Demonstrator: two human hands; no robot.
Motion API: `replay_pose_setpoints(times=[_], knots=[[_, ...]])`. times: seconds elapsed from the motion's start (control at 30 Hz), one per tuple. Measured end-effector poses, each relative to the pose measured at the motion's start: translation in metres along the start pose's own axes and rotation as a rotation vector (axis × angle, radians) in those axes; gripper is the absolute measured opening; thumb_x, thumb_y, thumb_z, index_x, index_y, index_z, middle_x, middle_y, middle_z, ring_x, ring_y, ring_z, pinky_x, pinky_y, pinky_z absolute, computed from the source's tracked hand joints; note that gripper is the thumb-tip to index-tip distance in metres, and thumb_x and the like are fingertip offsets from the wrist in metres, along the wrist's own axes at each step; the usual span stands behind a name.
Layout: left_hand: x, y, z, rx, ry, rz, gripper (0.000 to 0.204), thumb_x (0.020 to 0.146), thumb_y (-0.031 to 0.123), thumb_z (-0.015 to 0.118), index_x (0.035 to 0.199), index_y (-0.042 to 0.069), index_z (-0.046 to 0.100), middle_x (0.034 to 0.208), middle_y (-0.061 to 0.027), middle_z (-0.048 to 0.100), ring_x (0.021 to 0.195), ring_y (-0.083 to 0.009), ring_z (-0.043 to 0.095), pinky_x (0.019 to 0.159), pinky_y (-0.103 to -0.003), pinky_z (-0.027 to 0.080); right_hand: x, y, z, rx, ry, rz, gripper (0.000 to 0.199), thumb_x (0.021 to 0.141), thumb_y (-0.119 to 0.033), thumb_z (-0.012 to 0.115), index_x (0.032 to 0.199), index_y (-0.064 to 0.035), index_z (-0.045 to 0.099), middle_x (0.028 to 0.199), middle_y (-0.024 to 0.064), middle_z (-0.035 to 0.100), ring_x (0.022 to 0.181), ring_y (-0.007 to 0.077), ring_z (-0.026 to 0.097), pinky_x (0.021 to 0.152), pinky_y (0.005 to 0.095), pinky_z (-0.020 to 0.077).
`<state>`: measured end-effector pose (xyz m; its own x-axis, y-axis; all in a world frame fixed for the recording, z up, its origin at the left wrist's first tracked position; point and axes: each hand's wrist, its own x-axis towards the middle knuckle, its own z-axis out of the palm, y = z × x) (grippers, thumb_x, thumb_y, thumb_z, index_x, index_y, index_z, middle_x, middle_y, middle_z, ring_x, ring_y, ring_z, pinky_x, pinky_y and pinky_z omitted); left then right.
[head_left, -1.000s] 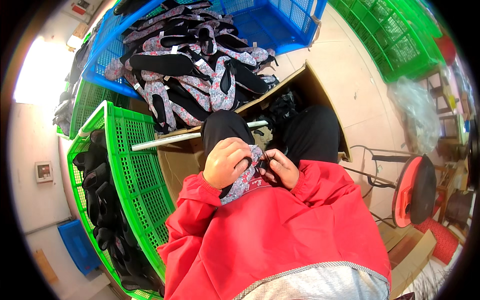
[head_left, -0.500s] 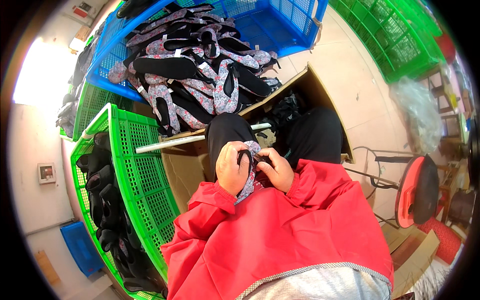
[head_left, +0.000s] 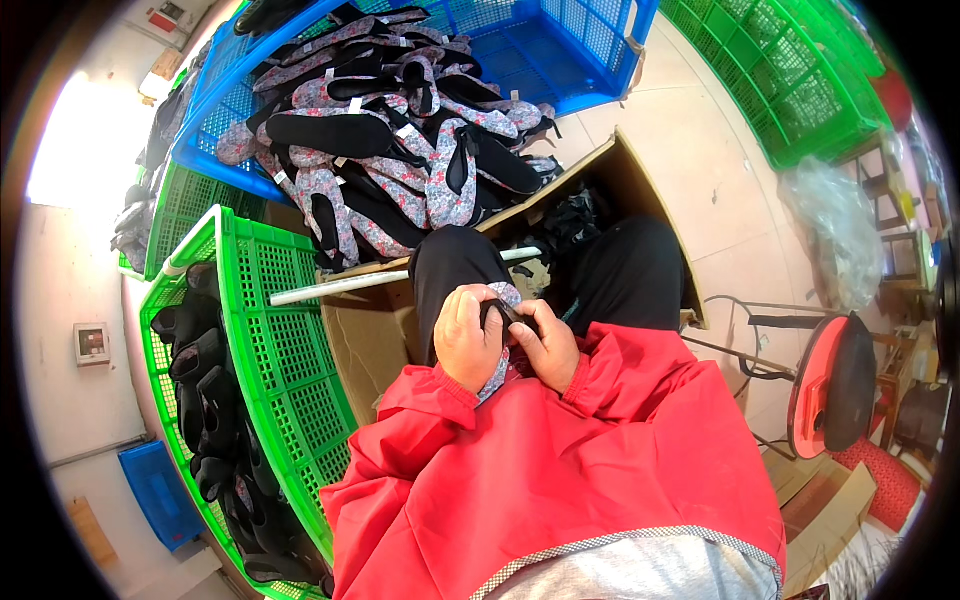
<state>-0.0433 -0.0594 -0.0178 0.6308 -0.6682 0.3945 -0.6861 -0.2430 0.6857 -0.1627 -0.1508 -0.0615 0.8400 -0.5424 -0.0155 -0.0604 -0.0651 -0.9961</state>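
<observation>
Both my hands meet over my lap, above black trousers. My left hand (head_left: 467, 338) is closed around a floral-patterned shoe upper (head_left: 496, 362) with a black lining, which runs down between my palms. My right hand (head_left: 546, 342) pinches the upper's black top edge from the other side. Red jacket sleeves cover both forearms. Most of the upper is hidden inside my grip.
A blue crate (head_left: 570, 50) ahead holds a heap of floral and black uppers (head_left: 390, 150). A green crate (head_left: 270, 330) on my left holds several black pieces (head_left: 205, 400). An open cardboard box (head_left: 640, 200) lies under my knees, crossed by a white tube (head_left: 340, 286). A red stool (head_left: 830, 385) stands right.
My hands turned the floral upper and drew closer together. It now stands more upright between them, with my left fingers wrapped further over it.
</observation>
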Motion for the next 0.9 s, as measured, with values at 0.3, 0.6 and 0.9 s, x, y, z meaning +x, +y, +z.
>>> replay_pose_setpoints(times=[0.3, 0.6, 0.9], knots=[[0.0007, 0.0036, 0.0037, 0.057, 0.009, 0.011, 0.015, 0.075, -0.003, 0.061, 0.087, 0.003, 0.054, 0.086, -0.0128, 0.06, 0.082, -0.0336, 0.059, 0.074, -0.041, 0.048, -0.0024, -0.0054, 0.0048, 0.071, 0.029, 0.026, 0.025, 0.096, -0.024, 0.057, 0.106, -0.0015, 0.053, 0.085, 0.0136, 0.063, 0.074, 0.0216, 0.066, 0.068, 0.0319, 0.05], [0.0012, 0.0048, 0.0053, 0.083, -0.003, 0.006, 0.016, 0.074, -0.002, 0.061, 0.088, 0.003, 0.055, 0.086, -0.0127, 0.061, 0.081, -0.0336, 0.06, 0.074, -0.041, 0.048, -0.0024, -0.0043, 0.0062, 0.183, 0.017, 0.068, 0.019, 0.097, -0.018, 0.055, 0.103, -0.0008, 0.052, 0.083, 0.0097, 0.061, 0.072, 0.016, 0.062, 0.069, 0.0289, 0.0489], [0.0012, 0.0058, 0.0057, 0.093, -0.009, 0.002, 0.017, 0.074, -0.002, 0.061, 0.089, 0.003, 0.055, 0.087, -0.0124, 0.061, 0.083, -0.0333, 0.06, 0.076, -0.04, 0.048, -0.003, 0.0011, 0.0078, 0.265, 0.009, 0.104, 0.016, 0.097, -0.016, 0.055, 0.1, -0.0011, 0.051, 0.079, 0.0068, 0.058, 0.071, 0.0124, 0.059, 0.067, 0.0267, 0.0474]])
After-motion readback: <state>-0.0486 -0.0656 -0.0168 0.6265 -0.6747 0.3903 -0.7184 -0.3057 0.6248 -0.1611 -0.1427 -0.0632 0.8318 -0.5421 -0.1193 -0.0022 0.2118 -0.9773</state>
